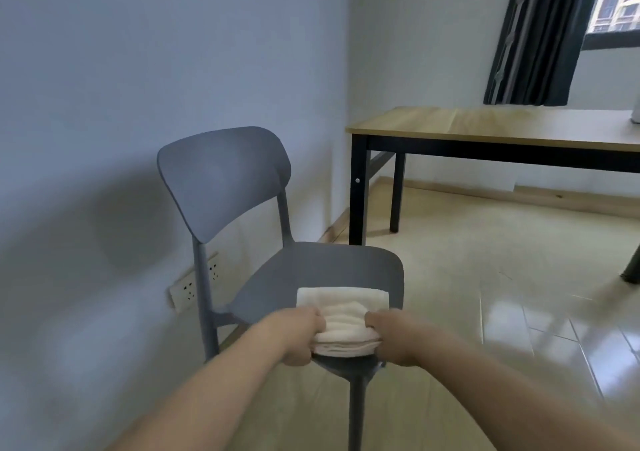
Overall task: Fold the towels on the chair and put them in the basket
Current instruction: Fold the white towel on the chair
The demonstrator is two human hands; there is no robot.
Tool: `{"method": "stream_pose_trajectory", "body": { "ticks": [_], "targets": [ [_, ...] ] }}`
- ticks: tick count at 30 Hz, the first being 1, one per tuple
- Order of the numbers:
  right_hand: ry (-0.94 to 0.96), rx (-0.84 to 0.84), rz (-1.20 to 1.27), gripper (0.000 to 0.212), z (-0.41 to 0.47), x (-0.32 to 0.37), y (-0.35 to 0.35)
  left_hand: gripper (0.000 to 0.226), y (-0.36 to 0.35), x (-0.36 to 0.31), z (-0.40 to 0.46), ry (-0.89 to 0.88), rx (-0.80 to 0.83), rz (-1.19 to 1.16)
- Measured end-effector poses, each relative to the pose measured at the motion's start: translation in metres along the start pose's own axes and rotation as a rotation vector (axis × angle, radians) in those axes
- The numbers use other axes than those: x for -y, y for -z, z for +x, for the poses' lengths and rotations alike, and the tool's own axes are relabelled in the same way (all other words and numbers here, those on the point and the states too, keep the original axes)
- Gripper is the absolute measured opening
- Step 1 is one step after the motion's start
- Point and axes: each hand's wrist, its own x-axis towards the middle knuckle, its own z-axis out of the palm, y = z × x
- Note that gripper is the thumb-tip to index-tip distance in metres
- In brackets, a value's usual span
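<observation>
A grey plastic chair (311, 270) stands by the wall with a folded white towel (343, 303) lying on the front of its seat. The towel looks like a stack of several layers. My left hand (303, 334) grips the towel's left end and my right hand (389, 338) grips its right end, both at the seat's front edge. No basket is in view.
A wooden table with black legs (502, 127) stands to the right behind the chair. A wall socket strip (192, 286) sits low on the wall to the chair's left. Dark curtains (540, 35) hang by a window at the top right. Shiny floor (502, 312) spreads to the right.
</observation>
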Motion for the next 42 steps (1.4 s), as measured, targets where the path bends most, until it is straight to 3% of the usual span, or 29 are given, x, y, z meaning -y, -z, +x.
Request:
{"method": "stream_pose_trajectory", "body": {
  "ticks": [2,5,8,12,14,16,18,22,26,30,35,38,40,42],
  "targets": [
    [-0.01,0.089,0.074,0.025,0.003,-0.003,-0.008,0.027,-0.013,-0.005,0.003,0.02,0.069,-0.06],
    [-0.039,0.158,0.112,0.015,0.016,-0.011,0.011,0.017,-0.001,0.011,0.019,0.071,0.137,-0.201],
    [-0.088,0.21,0.206,0.023,0.031,-0.018,0.024,0.011,0.009,0.029,0.028,0.119,0.182,-0.399],
    [-0.203,0.2,0.52,0.03,0.052,-0.031,0.025,0.013,0.009,0.05,0.043,0.198,0.16,-0.663],
    [-0.269,0.161,0.662,0.033,0.063,-0.035,0.021,0.031,0.001,0.052,0.056,0.289,0.089,-0.772],
    [-0.337,0.119,0.651,0.04,0.076,-0.035,0.006,0.044,-0.014,0.045,0.073,0.381,0.023,-0.685],
    [-0.384,0.04,0.557,0.04,0.09,-0.032,-0.016,0.043,-0.03,0.033,0.084,0.473,-0.055,-0.514],
    [-0.415,-0.088,0.448,0.03,0.111,-0.039,-0.035,0.039,-0.041,0.04,0.102,0.586,-0.119,-0.577],
    [-0.472,-0.143,0.495,0.024,0.108,-0.038,-0.037,0.036,-0.04,0.046,0.109,0.522,-0.116,-0.53],
    [-0.534,-0.145,0.527,0.037,0.102,-0.036,-0.051,0.04,-0.061,0.052,0.119,0.508,-0.155,-0.468],
    [-0.544,-0.222,0.711,0.044,0.087,-0.03,-0.06,0.048,-0.062,0.051,0.113,0.48,-0.228,-0.495],
    [-0.647,-0.248,0.79,0.047,0.078,-0.021,-0.052,0.044,-0.061,0.038,0.099,0.474,-0.386,-0.551],
    [-0.735,-0.27,0.909,0.044,0.071,-0.018,-0.041,0.044,-0.055,0.022,0.084,0.516,-0.49,-0.665],
    [-0.769,-0.254,1.028,0.041,0.06,-0.015,-0.029,0.044,-0.046,0.007,0.072,0.541,-0.493,-0.87]
  ]
}}
